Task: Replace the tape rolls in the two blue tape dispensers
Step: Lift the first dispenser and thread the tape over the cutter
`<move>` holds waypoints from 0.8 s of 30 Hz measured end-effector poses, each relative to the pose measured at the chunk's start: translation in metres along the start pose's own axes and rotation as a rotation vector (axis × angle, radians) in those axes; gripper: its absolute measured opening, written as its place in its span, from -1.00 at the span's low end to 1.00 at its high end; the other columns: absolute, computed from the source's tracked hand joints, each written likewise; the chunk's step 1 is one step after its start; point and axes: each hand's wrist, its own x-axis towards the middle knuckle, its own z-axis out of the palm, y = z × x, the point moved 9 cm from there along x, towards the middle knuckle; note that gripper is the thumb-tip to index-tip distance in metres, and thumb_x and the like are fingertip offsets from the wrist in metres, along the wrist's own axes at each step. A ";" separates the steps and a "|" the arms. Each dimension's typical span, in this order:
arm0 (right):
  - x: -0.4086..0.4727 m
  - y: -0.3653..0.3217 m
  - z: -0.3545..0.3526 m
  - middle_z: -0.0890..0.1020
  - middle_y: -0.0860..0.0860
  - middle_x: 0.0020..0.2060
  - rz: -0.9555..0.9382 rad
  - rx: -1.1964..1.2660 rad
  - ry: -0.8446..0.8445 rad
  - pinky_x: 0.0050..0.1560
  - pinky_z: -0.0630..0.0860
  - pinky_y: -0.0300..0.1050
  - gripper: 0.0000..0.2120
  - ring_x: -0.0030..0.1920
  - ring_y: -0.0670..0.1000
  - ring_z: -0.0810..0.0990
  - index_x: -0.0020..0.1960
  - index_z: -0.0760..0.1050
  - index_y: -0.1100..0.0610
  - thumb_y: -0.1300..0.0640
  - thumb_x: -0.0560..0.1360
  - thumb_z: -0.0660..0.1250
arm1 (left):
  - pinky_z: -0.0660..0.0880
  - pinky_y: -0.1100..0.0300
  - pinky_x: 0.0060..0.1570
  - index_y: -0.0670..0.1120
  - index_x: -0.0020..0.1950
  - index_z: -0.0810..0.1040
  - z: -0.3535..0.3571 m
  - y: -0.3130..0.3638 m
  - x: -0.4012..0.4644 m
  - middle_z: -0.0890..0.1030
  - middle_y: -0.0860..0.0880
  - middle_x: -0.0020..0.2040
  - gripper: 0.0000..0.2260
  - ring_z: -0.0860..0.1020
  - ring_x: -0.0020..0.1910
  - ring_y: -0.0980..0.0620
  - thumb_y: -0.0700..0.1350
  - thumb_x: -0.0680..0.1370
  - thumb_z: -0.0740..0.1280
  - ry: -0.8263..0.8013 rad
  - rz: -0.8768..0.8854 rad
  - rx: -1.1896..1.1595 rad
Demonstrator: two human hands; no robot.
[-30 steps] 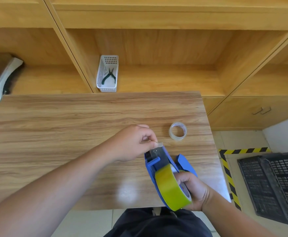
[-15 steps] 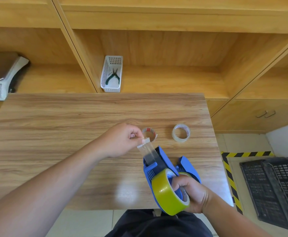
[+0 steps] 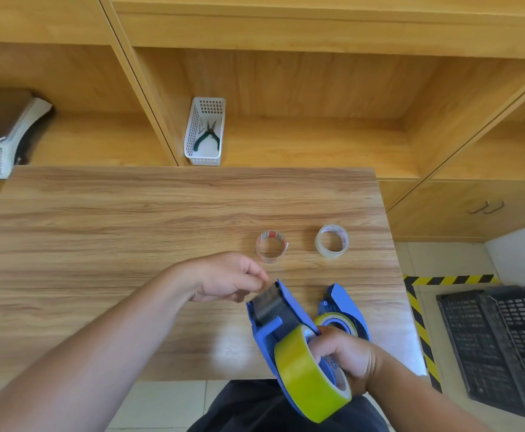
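Observation:
My right hand (image 3: 343,357) grips a blue tape dispenser (image 3: 273,325) loaded with a full yellow-green tape roll (image 3: 304,378), held over the table's front edge. My left hand (image 3: 226,277) pinches the clear tape end (image 3: 267,296) at the dispenser's cutter mouth. A second blue dispenser (image 3: 343,310) with a yellow roll in it lies on the table just behind my right hand. Two nearly spent clear rolls lie farther back: one with red print (image 3: 272,246) and a whitish one (image 3: 332,241).
The wooden table (image 3: 130,244) stands against wooden shelving. A white basket (image 3: 205,132) with green-handled pliers sits on the shelf behind. A weighing scale (image 3: 2,132) is at the far left. Black crates (image 3: 498,344) and hazard-striped floor tape (image 3: 448,279) are at the right.
My left hand pulled the tape end out of the dispenser, then brought it back down to the cutter mouth. The view tilted, revealing the red-printed spent roll.

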 end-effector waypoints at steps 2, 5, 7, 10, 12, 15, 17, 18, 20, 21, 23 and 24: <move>0.001 0.002 0.003 0.68 0.08 -0.33 0.014 -0.008 -0.006 -0.21 0.56 -0.16 -0.75 -0.28 0.06 0.66 -0.27 0.63 0.27 0.41 0.25 0.19 | 0.38 0.29 -0.28 -0.04 -0.14 0.68 0.010 -0.011 0.000 0.48 0.04 -0.36 -0.77 0.36 -0.40 0.13 -0.31 0.56 0.30 -0.107 -0.076 -0.138; 0.000 0.001 0.005 0.69 0.09 -0.32 0.016 0.007 -0.024 -0.21 0.56 -0.17 -0.75 -0.27 0.07 0.67 -0.27 0.64 0.28 0.42 0.23 0.19 | 0.48 0.24 -0.15 -0.09 -0.04 0.66 0.022 -0.022 -0.002 0.59 -0.01 -0.23 -0.86 0.50 -0.24 0.09 -0.26 0.50 0.34 -0.215 -0.108 -0.318; 0.001 0.000 0.008 0.70 0.09 -0.31 0.013 0.010 -0.040 -0.20 0.56 -0.16 -0.76 -0.26 0.08 0.67 -0.26 0.64 0.28 0.40 0.21 0.23 | 0.53 0.17 -0.02 -0.12 0.07 0.65 0.032 -0.025 -0.003 0.64 -0.07 -0.04 -0.84 0.56 -0.05 0.00 -0.26 0.55 0.33 -0.273 -0.099 -0.430; 0.005 -0.001 0.013 0.69 0.10 -0.31 0.012 0.004 -0.061 -0.18 0.56 -0.15 -0.79 -0.25 0.10 0.66 -0.25 0.63 0.29 0.35 0.15 0.29 | 0.61 0.16 -0.06 -0.10 -0.01 0.68 0.048 -0.028 -0.004 0.70 -0.06 -0.03 -0.83 0.66 -0.05 0.00 -0.24 0.59 0.29 -0.305 -0.108 -0.511; 0.008 -0.001 0.016 0.69 0.12 -0.28 0.011 0.014 -0.070 -0.13 0.56 -0.12 -0.75 -0.22 0.12 0.65 -0.19 0.62 0.33 0.34 0.16 0.30 | 0.61 0.16 -0.11 -0.06 -0.15 0.72 0.052 -0.030 -0.005 0.73 -0.04 -0.11 -0.84 0.70 -0.12 0.03 -0.18 0.52 0.34 -0.286 -0.125 -0.565; 0.012 -0.002 0.018 0.71 0.14 -0.25 -0.008 0.060 -0.066 -0.11 0.59 -0.10 -0.71 -0.19 0.12 0.68 -0.11 0.64 0.33 0.35 0.21 0.28 | 0.62 0.16 -0.12 -0.06 -0.22 0.76 0.049 -0.035 0.000 0.75 -0.06 -0.12 -0.75 0.72 -0.15 0.02 -0.13 0.58 0.35 -0.193 -0.140 -0.592; 0.014 -0.004 0.017 0.73 0.15 -0.22 -0.022 0.090 -0.035 -0.13 0.62 -0.08 -0.69 -0.19 0.11 0.71 -0.09 0.68 0.30 0.33 0.25 0.27 | 0.61 0.17 -0.11 -0.11 -0.17 0.74 0.034 -0.049 0.012 0.72 -0.10 -0.09 -0.78 0.69 -0.14 -0.02 -0.15 0.61 0.34 -0.008 -0.140 -0.636; 0.015 -0.005 0.014 0.73 0.17 -0.21 -0.029 0.104 -0.005 -0.14 0.63 -0.07 -0.68 -0.19 0.13 0.72 -0.06 0.68 0.31 0.32 0.24 0.29 | 0.58 0.16 -0.09 -0.13 -0.09 0.71 0.026 -0.056 0.015 0.68 -0.13 -0.05 -0.88 0.64 -0.13 -0.04 -0.16 0.57 0.38 0.098 -0.147 -0.677; 0.018 -0.005 0.006 0.72 0.21 -0.20 -0.033 0.147 0.083 -0.17 0.64 -0.03 -0.67 -0.19 0.17 0.71 -0.02 0.68 0.32 0.33 0.26 0.30 | 0.48 0.19 -0.22 -0.11 0.03 0.61 0.009 -0.075 0.019 0.57 -0.12 -0.12 -0.88 0.50 -0.25 -0.01 -0.15 0.51 0.40 0.302 -0.138 -0.802; 0.021 -0.002 -0.001 0.71 0.22 -0.19 -0.032 0.183 0.139 -0.19 0.65 -0.02 -0.67 -0.20 0.18 0.71 -0.01 0.67 0.33 0.34 0.28 0.29 | 0.42 0.24 -0.34 -0.10 0.00 0.58 0.003 -0.083 0.018 0.54 -0.07 -0.23 -0.93 0.44 -0.35 0.05 -0.16 0.54 0.39 0.377 -0.127 -0.830; 0.026 0.005 -0.022 0.72 0.23 -0.12 -0.036 0.221 0.294 -0.14 0.65 0.00 -0.69 -0.14 0.20 0.72 0.06 0.65 0.33 0.36 0.34 0.33 | 0.35 0.28 -0.48 -0.07 -0.12 0.55 0.000 -0.094 0.011 0.48 0.00 -0.34 -0.90 0.38 -0.44 0.09 -0.17 0.60 0.36 0.452 -0.105 -0.794; 0.028 0.009 -0.035 0.73 0.22 -0.06 -0.036 0.203 0.396 -0.07 0.63 0.02 -0.68 -0.07 0.21 0.72 0.12 0.62 0.32 0.36 0.37 0.36 | 0.36 0.28 -0.49 -0.06 -0.15 0.54 0.004 -0.095 0.005 0.48 0.00 -0.34 -0.86 0.40 -0.44 0.09 -0.17 0.61 0.35 0.454 -0.089 -0.747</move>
